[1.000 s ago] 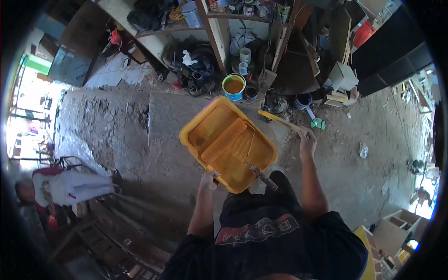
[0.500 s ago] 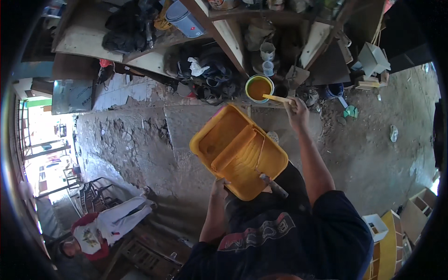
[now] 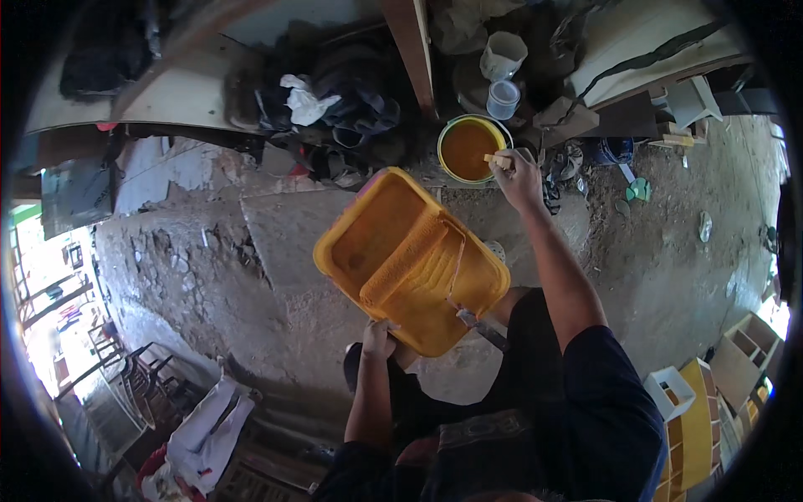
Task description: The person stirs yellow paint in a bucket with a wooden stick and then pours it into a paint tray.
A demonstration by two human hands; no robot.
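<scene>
My left hand (image 3: 379,341) is closed on the lower left edge of a yellow paint tray (image 3: 495,280), held tilted over the floor. A paint roller (image 3: 407,263) coated in yellow-orange lies across the tray. Its wire frame runs to a handle (image 3: 489,333) sticking out past the lower right edge. My right hand (image 3: 520,177) grips a yellow-stained wooden stick (image 3: 493,159) at the right rim of a paint bucket (image 3: 442,149). Orange-yellow paint (image 3: 467,151) fills part of the bucket. Whether the stick's far end is in the paint, I cannot tell.
Behind the bucket stand a clear plastic cup (image 3: 503,99) and a whitish container (image 3: 503,57). Dark cloths and a crumpled white rag (image 3: 306,100) lie under the shelf. Another person's light trousers (image 3: 205,435) show at lower left. Small wooden cabinets (image 3: 694,418) stand at lower right.
My view has come closer to the bucket and shelf. The stick, which lay slanted over the bucket's rim, now looks much shorter, with my right hand nearer the rim. The tray stays in my left hand.
</scene>
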